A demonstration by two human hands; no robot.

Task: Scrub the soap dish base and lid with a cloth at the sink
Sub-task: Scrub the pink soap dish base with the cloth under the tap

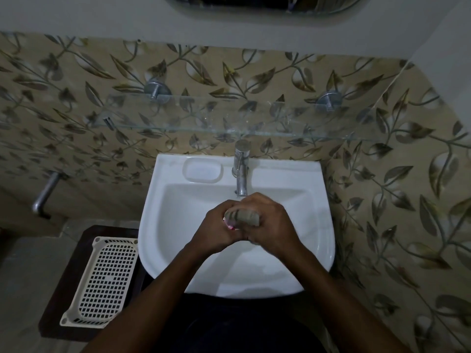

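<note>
Left hand [216, 231] and right hand [271, 224], pressed together above the basin of the sink [158, 225]. The right hand's fingers curl round a striped cloth [243, 216]. The left hand grips a soap dish piece [230, 226], of which only a pink edge shows beneath the cloth; base or lid cannot be told. Tap [240, 171] just behind the hands. Glass shelf [229, 123] on the tiled wall above. Left of the sink, a white perforated basket [107, 281] on a dark stool [54, 301].
</note>
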